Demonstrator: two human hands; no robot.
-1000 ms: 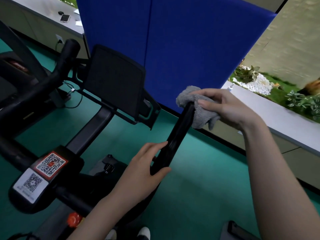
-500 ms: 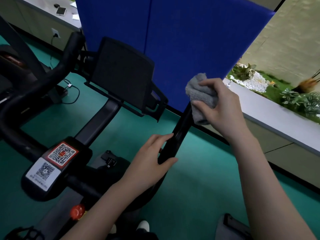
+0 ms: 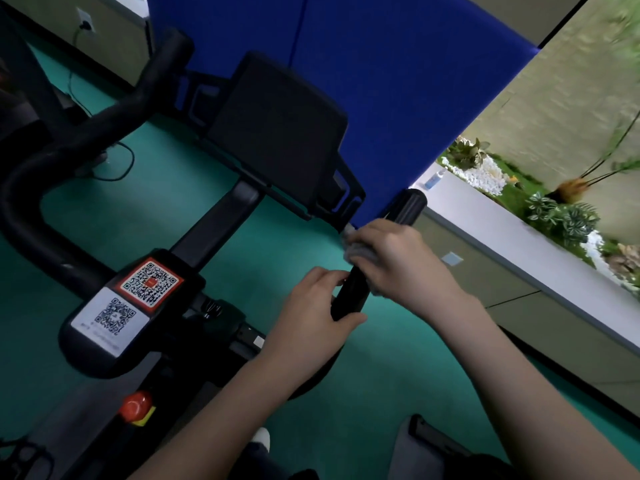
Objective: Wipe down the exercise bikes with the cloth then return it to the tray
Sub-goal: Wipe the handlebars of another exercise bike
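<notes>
Fingers (image 3: 369, 237) of the right hand (image 3: 398, 261) curl over the cloth (image 3: 356, 252) and press it round the bar (image 3: 349, 296); only a blurred grey edge of cloth shows beneath them. The left hand (image 3: 311, 317) grips the same bar just below, fingers over it and thumb under, so the 2 hands nearly touch. The bar's long axis runs from the left hand up and away to the right, ending in a round cap (image 3: 412, 202) just beyond the right knuckles. The cloth therefore sits mid-bar, with bare grip ahead toward the cap and the left hand behind. The right forearm comes in from the lower right, crossing the bar, palm down. The left forearm rises from below, roughly along the bar. Judging by this, the next stroke follows that axis. No tray is in view.
</notes>
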